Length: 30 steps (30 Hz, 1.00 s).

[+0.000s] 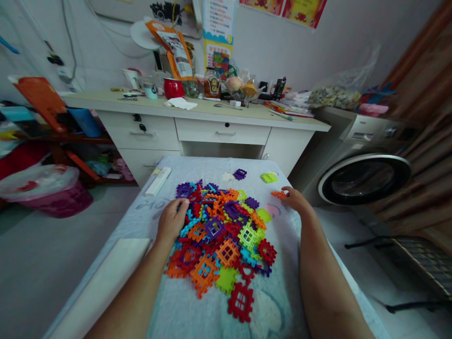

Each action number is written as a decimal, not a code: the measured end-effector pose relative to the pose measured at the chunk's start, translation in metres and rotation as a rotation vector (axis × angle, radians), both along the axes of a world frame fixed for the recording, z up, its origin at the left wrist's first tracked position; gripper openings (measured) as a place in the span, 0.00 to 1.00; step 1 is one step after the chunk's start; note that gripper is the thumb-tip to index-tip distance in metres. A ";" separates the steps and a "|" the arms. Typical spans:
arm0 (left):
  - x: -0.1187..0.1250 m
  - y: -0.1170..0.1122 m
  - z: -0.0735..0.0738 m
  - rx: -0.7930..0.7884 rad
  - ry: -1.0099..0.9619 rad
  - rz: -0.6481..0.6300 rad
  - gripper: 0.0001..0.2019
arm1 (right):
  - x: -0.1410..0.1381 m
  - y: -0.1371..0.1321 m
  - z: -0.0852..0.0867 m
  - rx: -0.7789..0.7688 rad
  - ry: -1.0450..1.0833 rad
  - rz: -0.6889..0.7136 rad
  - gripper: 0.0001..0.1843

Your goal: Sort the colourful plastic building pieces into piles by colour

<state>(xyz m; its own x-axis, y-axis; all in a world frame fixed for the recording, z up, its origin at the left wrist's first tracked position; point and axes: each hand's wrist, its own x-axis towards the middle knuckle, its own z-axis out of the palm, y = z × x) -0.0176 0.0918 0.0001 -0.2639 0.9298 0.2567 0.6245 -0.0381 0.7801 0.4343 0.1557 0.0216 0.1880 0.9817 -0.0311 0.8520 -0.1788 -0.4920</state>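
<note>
A heap of plastic interlocking tiles (215,227) in red, orange, purple, blue and lime green spreads over the middle of the cloth-covered table (278,287). At the heap's left edge is my left hand (172,220), its fingers curled against the tiles; what they hold, if anything, is hidden. My right hand (296,199), to the right of the heap, pinches an orange interlocking tile (278,194) low over the cloth. Beyond it lie a lime green tile (269,177) and a purple tile (240,174), both apart from the heap.
A narrow white box (158,181) lies at the table's far left, and a long white board (106,282) along its left side. Behind stands a white cabinet (222,129) with jars and bags on top. A washing machine (363,174) is at right, a pink bin (52,197) at left.
</note>
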 end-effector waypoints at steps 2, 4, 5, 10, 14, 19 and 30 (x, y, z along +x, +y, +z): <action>-0.001 0.000 0.000 -0.003 -0.001 -0.001 0.23 | 0.000 0.000 -0.002 -0.005 -0.026 -0.005 0.28; -0.001 0.000 0.000 -0.011 0.000 -0.003 0.23 | -0.001 0.001 -0.003 0.015 -0.054 -0.002 0.26; -0.001 0.000 0.000 -0.015 0.001 -0.003 0.23 | -0.003 0.001 -0.003 0.030 -0.069 0.002 0.24; -0.002 0.001 -0.001 -0.033 0.002 0.002 0.23 | -0.005 0.001 -0.001 -0.020 -0.104 0.030 0.17; -0.002 0.001 -0.002 -0.039 -0.002 -0.004 0.24 | -0.002 0.002 0.002 -0.132 -0.097 0.080 0.17; -0.002 0.002 -0.003 -0.040 -0.007 -0.017 0.24 | 0.000 0.002 0.002 -0.165 -0.084 0.126 0.17; -0.001 0.003 -0.003 -0.044 -0.020 -0.012 0.24 | -0.038 0.041 0.007 0.124 -0.274 -0.100 0.33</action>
